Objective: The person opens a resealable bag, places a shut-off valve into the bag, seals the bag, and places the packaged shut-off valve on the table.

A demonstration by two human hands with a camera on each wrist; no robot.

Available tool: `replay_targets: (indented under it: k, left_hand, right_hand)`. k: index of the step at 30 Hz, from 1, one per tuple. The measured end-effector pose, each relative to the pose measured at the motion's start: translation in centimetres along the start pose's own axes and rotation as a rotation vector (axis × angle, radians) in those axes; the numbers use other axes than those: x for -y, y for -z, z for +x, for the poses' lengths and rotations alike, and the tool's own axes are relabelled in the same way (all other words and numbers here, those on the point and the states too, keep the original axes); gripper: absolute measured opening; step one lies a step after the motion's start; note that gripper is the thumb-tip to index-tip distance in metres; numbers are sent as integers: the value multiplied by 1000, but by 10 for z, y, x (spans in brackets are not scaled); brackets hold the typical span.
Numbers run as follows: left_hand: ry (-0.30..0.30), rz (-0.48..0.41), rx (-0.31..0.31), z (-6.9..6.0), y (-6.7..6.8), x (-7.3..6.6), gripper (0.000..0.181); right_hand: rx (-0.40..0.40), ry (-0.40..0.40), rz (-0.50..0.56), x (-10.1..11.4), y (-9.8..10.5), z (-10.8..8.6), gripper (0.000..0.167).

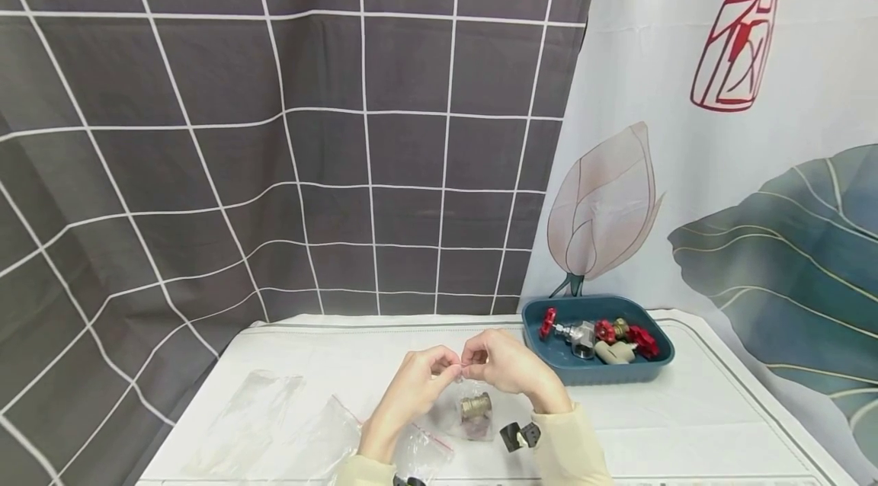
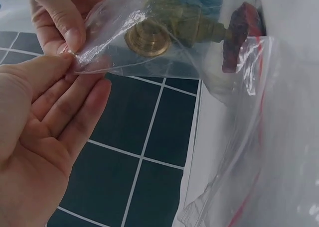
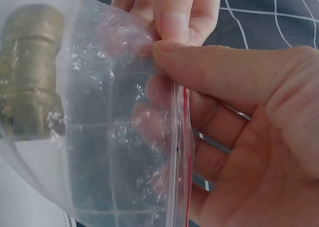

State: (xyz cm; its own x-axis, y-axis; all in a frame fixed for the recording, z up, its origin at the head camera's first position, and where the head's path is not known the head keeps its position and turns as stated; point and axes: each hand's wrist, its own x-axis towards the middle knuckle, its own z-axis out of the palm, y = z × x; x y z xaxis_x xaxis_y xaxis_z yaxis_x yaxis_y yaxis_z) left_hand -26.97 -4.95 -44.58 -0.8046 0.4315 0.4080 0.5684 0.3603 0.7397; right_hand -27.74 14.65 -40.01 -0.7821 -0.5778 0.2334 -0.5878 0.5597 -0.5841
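A clear zip bag with a red line along its seal hangs from both hands above the table. Inside it is a brass valve with a dark red handwheel. My left hand pinches the bag's top edge between thumb and forefinger. Right beside it, my right hand pinches the same edge, thumb in front and fingers behind the plastic. The two hands' fingertips meet at the seal. In the head view the bag's upper part is mostly hidden by the fingers.
Other clear zip bags lie flat on the white table to the left. At the back right stands a blue tray with several valves and fittings, some with red handwheels. A grey checked curtain hangs behind.
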Motion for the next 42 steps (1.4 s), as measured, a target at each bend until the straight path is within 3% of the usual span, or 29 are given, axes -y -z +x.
replay_targets:
  k: [14, 27, 42]
  left_hand:
    - [23, -80, 16, -2, 2, 1, 16]
    - [39, -66, 27, -2, 3, 1, 19]
    - [-16, -37, 2, -2, 4, 3, 20]
  right_hand:
    - [51, -14, 42, -7, 7, -6, 13]
    - [27, -33, 61, -9, 6, -5, 16]
    - [28, 31, 60, -8, 3, -1, 21]
